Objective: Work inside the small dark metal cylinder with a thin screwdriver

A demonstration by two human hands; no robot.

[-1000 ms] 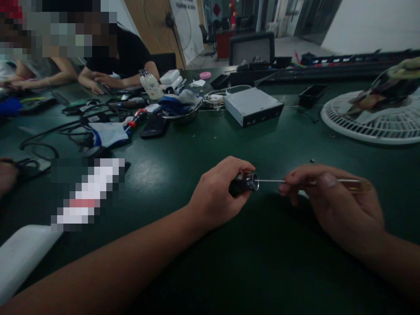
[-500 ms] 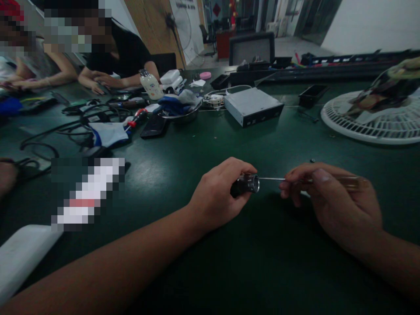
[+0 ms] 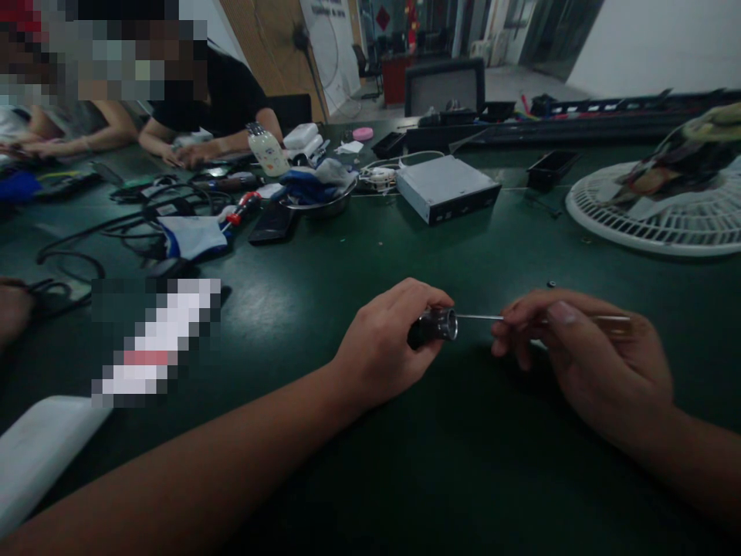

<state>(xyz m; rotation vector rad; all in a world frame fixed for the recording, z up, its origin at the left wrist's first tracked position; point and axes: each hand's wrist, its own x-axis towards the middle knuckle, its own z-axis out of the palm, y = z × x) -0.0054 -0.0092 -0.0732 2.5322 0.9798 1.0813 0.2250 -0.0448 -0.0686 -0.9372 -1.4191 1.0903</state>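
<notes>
A dark green bench [image 3: 324,262] runs under everything, and the white round fan grille [image 3: 665,233] lies flat at its right side with wired parts on top. Nearer the middle sits a grey metal box [image 3: 448,185] with a black front edge; its inside is hidden. To the left of it a shallow metal bowl [image 3: 327,205] holds blue and whitish cloth [image 3: 318,182] heaped above the rim. Just behind the bowl, a pale bottle [image 3: 267,153] stands tilted under a dark cap, its contents impossible to tell. Behind the fan grille's left edge, a small black tray [image 3: 544,174] faces upward, too dark inside to read. The left hand [image 3: 382,340] has its fingers curled around a black tube, and the right hand [image 3: 602,371] pinches a screwdriver [image 3: 618,327] between thumb and fingers, the clear amber handle lying along the palm. The black tube [image 3: 434,326] points its hollow, shiny-rimmed end toward the screwdriver, whose thin shaft reaches that rim; whether the tip is inside cannot be told. A tiny metal nut [image 3: 552,283] lies on the bench just beyond the right hand. Compared with a second ago, the tube is tipped slightly, so the shaft now meets the upper part of its rim, and the co-worker's hands [image 3: 197,152] across the bench have shifted.
</notes>
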